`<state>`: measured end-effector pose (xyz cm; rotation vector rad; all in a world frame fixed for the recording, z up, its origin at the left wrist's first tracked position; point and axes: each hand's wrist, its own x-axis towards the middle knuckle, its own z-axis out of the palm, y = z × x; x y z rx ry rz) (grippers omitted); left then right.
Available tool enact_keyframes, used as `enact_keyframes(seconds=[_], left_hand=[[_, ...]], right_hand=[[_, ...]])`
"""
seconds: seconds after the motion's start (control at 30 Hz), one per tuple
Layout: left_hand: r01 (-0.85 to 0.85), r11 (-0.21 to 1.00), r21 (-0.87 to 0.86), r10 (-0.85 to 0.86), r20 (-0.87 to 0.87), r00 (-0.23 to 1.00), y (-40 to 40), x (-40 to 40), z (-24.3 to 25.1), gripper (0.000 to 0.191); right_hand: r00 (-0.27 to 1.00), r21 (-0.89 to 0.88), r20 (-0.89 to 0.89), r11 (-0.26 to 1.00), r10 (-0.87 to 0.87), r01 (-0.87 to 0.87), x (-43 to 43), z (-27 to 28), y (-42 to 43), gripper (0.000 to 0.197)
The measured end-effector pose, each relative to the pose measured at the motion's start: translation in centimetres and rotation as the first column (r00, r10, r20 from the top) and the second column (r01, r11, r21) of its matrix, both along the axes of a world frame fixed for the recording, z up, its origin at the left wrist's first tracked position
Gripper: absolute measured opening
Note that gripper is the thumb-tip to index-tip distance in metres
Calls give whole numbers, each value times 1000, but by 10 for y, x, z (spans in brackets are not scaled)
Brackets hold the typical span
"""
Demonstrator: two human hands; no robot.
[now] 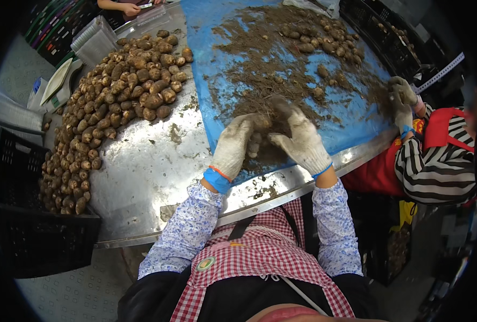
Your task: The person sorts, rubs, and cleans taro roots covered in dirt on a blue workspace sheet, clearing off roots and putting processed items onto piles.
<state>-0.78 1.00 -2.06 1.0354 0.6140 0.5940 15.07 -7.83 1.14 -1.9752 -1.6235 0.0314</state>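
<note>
My left hand (pixel 240 135), in a soiled white knit glove with a blue cuff band, is over the near part of the blue plastic sheet (pixel 204 86). Its fingers curl in, and brown soil colour covers the fingertips, so I cannot tell whether a corm is inside. Facing it, my right hand (pixel 300 135) wears a similar glove, thumb and fingers apart, the dark fingertips blurred. Loose soil and fine roots (pixel 258 86) lie beneath and beyond both hands. To the left, a large heap of brown taro corms (pixel 121 92) rests on the metal table (pixel 141 173).
More taro corms (pixel 335 44) lie at the sheet's far right. A co-worker's gloved hands (pixel 401 98) are at the right edge. Black crates (pixel 49 237) stand at left. Stacked clear plastic trays (pixel 95 40) and a scale (pixel 63 86) flank the heap. Another person's hand (pixel 130 9) shows at top.
</note>
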Motion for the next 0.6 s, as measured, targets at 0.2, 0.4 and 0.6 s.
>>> enact_keyframes(seconds=[0.2,0.4,0.6], left_hand=[[-4,704,710,266,-259,929,-2,-3,11,31],[-142,709,691,384,-209,899,-3,1,-1,29],[-74,543,837,400,-180,899,-9,2,0,41]], right_hand=[[812,2,-547,970,204,-242,-1,-10,4,46],[912,167,-373,979,174,-118,2,-15,2,46],[948,234,-299,971,111,-40,10,-17,0,46]])
